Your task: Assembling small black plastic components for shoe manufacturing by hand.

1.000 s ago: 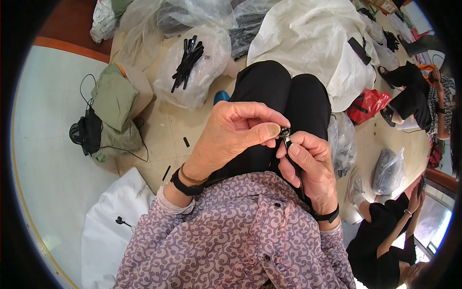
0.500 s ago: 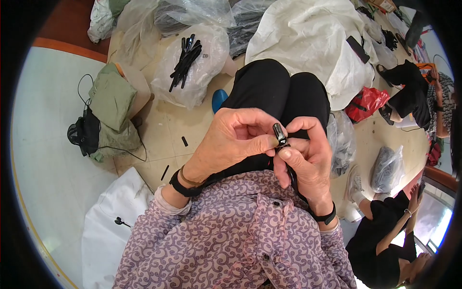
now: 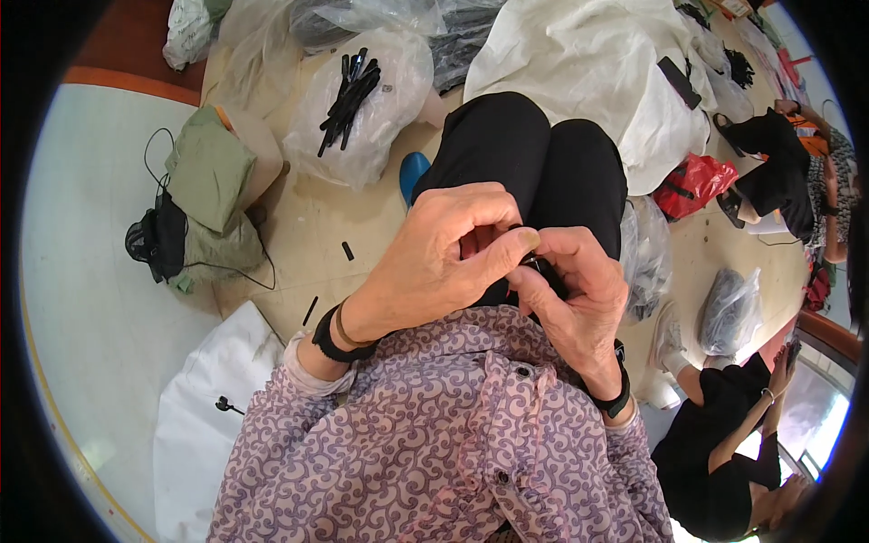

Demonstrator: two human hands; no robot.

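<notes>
Pinching a small black part point(image 3: 536, 264), fingers point(image 3: 507, 249) of both hands clamped together around it.

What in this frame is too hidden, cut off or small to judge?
- Small dark part, head view: nearly covered by left hand and right hand; shape unclear.
- Black sticks in clear bag: too small to identify.
- Person at lower right: cut by the rim.

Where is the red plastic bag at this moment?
In the head view the red plastic bag lies on the floor at the right, beside the big white sack, beyond the person's right knee.
</notes>
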